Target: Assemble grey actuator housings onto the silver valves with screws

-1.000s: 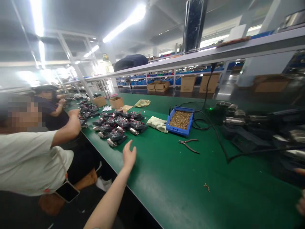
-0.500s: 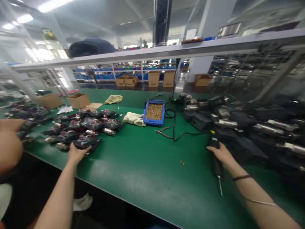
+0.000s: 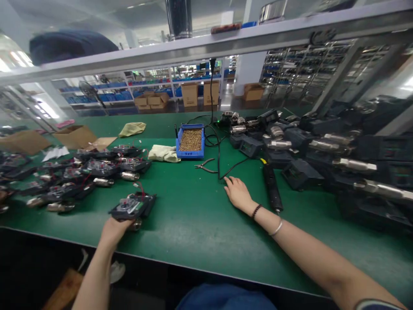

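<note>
My left hand (image 3: 115,230) grips a black device housing (image 3: 131,206) from below. Its circuit board and red wires face up, and a metal fitting shows under it. My right hand (image 3: 238,193) lies palm down on the green bench, fingers apart, fingertips beside a black cable (image 3: 218,163). To its right lies an electric screwdriver (image 3: 272,186) with a yellow end, out of my hand. Pliers (image 3: 207,166) rest beyond my right fingertips. A blue bin (image 3: 190,156) of small brass-coloured parts stands behind them.
Several open housings (image 3: 100,168) with wires crowd the left side. Closed black devices (image 3: 301,174) with metal fittings pile up on the right. Pale gloves (image 3: 163,153) lie by the bin. A raised shelf (image 3: 200,51) spans the back. Part of another person's hand (image 3: 3,197) shows at far left.
My right hand has let go of the screwdriver and moved left onto the bench. My left hand has drawn one housing away from the group, to the right. The view has swung right.
</note>
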Demonstrator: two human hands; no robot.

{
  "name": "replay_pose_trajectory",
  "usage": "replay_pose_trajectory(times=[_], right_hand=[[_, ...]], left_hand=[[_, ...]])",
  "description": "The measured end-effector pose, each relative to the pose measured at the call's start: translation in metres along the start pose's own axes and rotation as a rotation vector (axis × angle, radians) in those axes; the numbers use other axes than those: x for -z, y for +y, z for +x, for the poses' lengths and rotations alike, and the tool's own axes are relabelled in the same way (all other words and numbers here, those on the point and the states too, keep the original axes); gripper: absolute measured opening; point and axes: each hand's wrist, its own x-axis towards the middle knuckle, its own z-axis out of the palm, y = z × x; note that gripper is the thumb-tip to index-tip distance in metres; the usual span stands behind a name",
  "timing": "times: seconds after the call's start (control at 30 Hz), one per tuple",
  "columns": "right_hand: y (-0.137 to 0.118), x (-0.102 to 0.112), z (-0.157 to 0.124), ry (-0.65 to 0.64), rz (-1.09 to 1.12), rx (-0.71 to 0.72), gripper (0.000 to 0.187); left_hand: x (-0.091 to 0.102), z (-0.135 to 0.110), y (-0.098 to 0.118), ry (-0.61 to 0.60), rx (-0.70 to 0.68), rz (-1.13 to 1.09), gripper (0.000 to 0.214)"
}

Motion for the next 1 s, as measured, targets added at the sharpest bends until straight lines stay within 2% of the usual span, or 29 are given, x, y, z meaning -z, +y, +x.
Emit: replay_pose_trajectory(times=[0.07,0.17,0.33,0.43,0.53,0.67,0.8,0.87,1.0], right_hand=[[-0.003,0.003,0.006,0.002,0.082,-0.022,0.044],[-0.017,0.002,-0.004,-0.064,0.265,-0.028,0.047],[-0.044,-0.003,-0.040,-0.364,0.683,-0.158,0.049],[-0.052,0.004,-0.054,-0.531,0.968,-0.276,0.056],[-0.050,0.014,-0.060,-0.600,1.189,-0.399,0.051],[-0.046,0.025,-0.067,-0.638,1.375,-0.541,0.038],[-0.054,0.040,-0.073,-0.713,1.525,-0.625,0.048],[-0.057,0.048,-0.072,-0.664,1.596,-0.677,0.042],[-0.062,0.056,-0.062,-0.451,1.655,-0.713,0.025]], left_hand=[[-0.019,-0.021,0.014,-0.070,0.008,-0.077,0.032],[-0.051,-0.054,0.033,-0.173,-0.002,-0.211,0.039],[-0.101,-0.106,0.065,-0.356,-0.063,-0.445,0.045],[-0.120,-0.130,0.080,-0.453,-0.066,-0.662,0.047],[-0.128,-0.145,0.092,-0.524,-0.024,-0.831,0.047],[-0.128,-0.151,0.106,-0.615,-0.053,-0.881,0.050],[-0.127,-0.150,0.114,-0.571,-0.103,-0.786,0.046],[-0.130,-0.150,0.115,-0.499,-0.111,-0.685,0.037],[-0.141,-0.161,0.116,-0.384,-0.079,-0.535,0.030]])
